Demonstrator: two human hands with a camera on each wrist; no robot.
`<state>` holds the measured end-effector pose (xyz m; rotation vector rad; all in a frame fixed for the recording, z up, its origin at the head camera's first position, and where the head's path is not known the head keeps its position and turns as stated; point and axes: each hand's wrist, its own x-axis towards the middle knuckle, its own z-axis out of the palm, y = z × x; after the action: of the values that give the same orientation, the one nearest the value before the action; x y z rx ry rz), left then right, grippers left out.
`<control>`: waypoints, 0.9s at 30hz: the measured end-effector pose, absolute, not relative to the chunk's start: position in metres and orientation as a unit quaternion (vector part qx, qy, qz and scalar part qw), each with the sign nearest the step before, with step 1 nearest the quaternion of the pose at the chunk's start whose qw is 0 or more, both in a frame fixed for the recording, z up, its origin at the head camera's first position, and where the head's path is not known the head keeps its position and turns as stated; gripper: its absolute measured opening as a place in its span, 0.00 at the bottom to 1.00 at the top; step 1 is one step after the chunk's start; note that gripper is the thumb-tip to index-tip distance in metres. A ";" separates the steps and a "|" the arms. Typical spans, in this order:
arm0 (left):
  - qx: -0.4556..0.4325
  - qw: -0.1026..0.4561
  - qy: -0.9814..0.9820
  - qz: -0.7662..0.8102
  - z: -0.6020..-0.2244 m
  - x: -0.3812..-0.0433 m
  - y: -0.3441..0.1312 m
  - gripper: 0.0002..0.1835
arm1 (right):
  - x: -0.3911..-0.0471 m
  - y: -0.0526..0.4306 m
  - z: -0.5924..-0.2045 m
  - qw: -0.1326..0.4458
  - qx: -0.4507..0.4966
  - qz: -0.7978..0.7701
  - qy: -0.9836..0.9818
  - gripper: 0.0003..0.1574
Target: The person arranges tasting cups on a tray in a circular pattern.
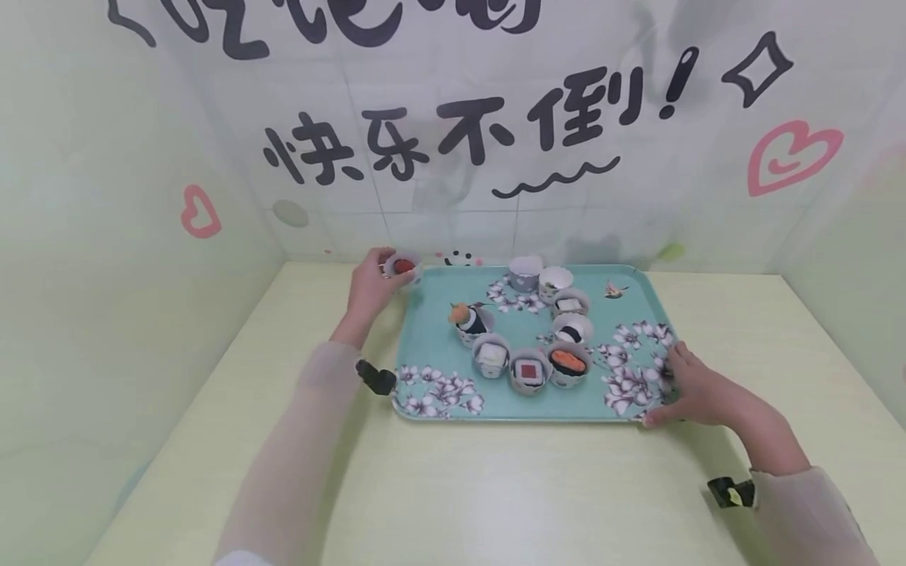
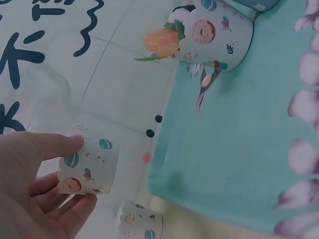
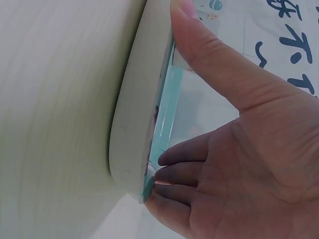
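My left hand [image 1: 371, 287] pinches a patterned paper cup [image 2: 92, 164] between thumb and fingers, just off the tray's far left corner. Inside that cup a red-topped piece [image 1: 404, 266] shows in the head view. Another patterned cup [image 2: 141, 221] appears below it in the left wrist view. At the other end, my right hand [image 1: 708, 389] rests against the right edge of the turquoise flowered tray [image 1: 439, 295], near its front corner. Its thumb and fingers [image 3: 187, 152] are spread apart along the rim.
Several cups stand in a curve on the tray, among them one with an orange-topped sushi [image 1: 569, 362], one with a red-centred piece [image 1: 529, 373] and a tilted one with a dark roll [image 1: 473, 321]. A wall with printed lettering [image 1: 474, 126] rises behind the pale table [image 1: 495, 487].
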<state>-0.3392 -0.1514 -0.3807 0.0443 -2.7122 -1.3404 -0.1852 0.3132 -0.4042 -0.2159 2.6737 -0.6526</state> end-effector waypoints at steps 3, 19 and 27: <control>0.008 0.042 -0.901 -0.433 -0.380 -0.342 -0.135 0.33 | -0.185 0.313 -0.404 0.190 -0.077 -0.232 0.951 0.89; -0.114 -0.063 -0.930 -0.343 -0.384 -0.355 -0.073 0.30 | -0.184 0.315 -0.404 0.183 -0.079 -0.237 0.951 0.87; -0.120 -0.138 -0.924 -0.336 -0.386 -0.354 -0.063 0.26 | -0.183 0.316 -0.409 0.178 -0.081 -0.246 0.949 0.87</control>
<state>-0.3542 -0.0628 -0.3857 -0.4126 -3.1890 -1.1582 -0.1829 0.3164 -0.4088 -0.2302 2.6849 -0.6943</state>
